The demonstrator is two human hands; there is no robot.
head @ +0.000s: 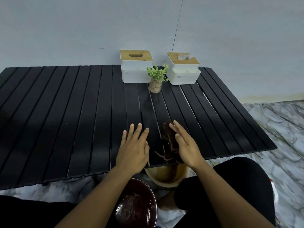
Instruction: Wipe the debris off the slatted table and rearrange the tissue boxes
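Observation:
A black slatted table fills the middle of the view. A pile of brown twiggy debris lies near its front edge. My left hand rests flat on the slats left of the pile, fingers apart. My right hand stands on edge against the right side of the pile, fingers straight, holding nothing. Two white tissue boxes with wooden lids stand at the far edge: the left box has an empty slot, and the right box shows a tissue poking out.
A small green plant in a glass jar stands between the boxes. Below the table's front edge sit a wooden bowl and a dark red bowl with debris inside. My knee in black cloth is at the right. The floor is marble.

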